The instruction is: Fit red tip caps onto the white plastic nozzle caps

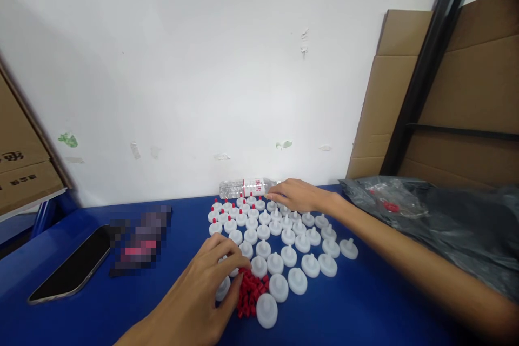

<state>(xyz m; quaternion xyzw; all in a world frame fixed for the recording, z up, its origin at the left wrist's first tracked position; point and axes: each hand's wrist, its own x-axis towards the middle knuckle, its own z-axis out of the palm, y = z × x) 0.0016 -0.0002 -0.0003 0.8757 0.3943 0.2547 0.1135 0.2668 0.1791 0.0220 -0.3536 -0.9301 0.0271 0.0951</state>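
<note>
My left hand [208,286] is at the near side of a pile of small red caps [252,294]. Its thumb and index finger close on a red cap at the pile's edge. My right hand [298,195] reaches to the back of the group, fingers bent down together over the rear white lids; what its fingertips hold is hidden. Many round white lids with upright spouts [288,255] stand in loose rows on the blue table [162,303]. Several at the back left, such as one white lid [215,227], carry red caps on their spouts.
A clear plastic bottle [233,189] lies along the wall behind the lids. At the left are a dark phone [73,267] and a pixelated pouch-like item [144,243]. A grey plastic bag [438,227] lies at the right, below cardboard [385,92] and a dark metal post [419,70].
</note>
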